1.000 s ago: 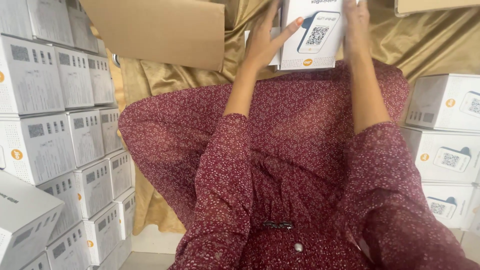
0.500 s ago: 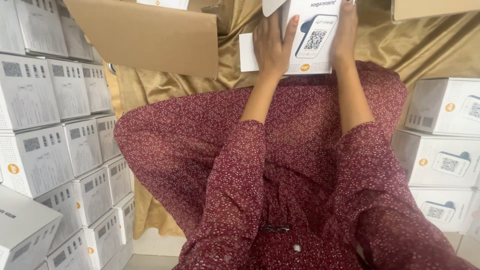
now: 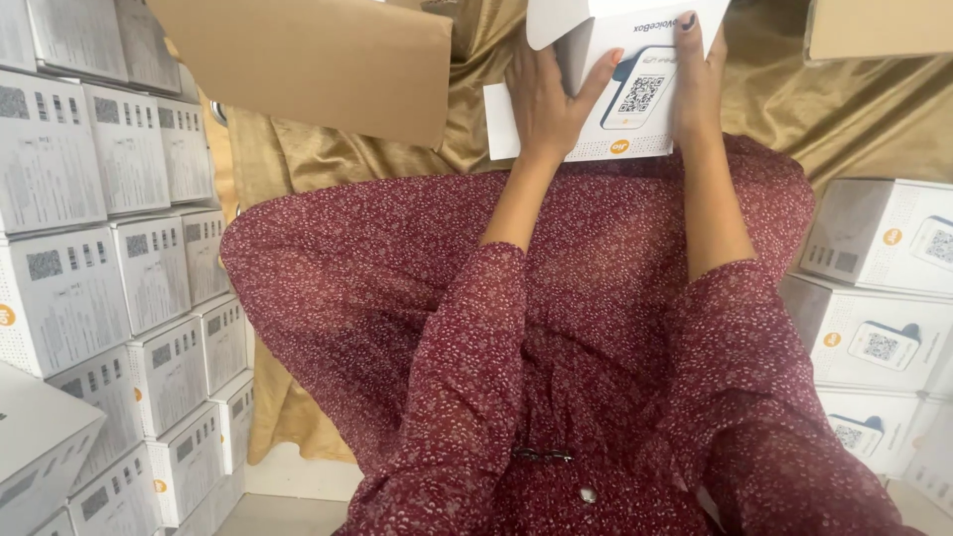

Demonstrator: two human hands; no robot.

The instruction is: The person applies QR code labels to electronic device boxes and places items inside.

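We see a white carton (image 3: 635, 94) with its top flap open above the lap, at the near edge of the gold cloth (image 3: 854, 109); its contents are hidden. Our left hand (image 3: 551, 99) and right hand (image 3: 700, 74) press flat against its sides, fingers extended, clasping it between them, with stacked white boxes (image 3: 119, 248) on both sides.

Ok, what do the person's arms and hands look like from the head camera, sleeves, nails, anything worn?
Both arms wear loose dark red sleeves with a fine pale speckled print, ending partway down the forearms. The left hand and right hand are bare, with no gloves or rings visible. Dark polish shows on a right fingernail; a left fingertip looks reddish.
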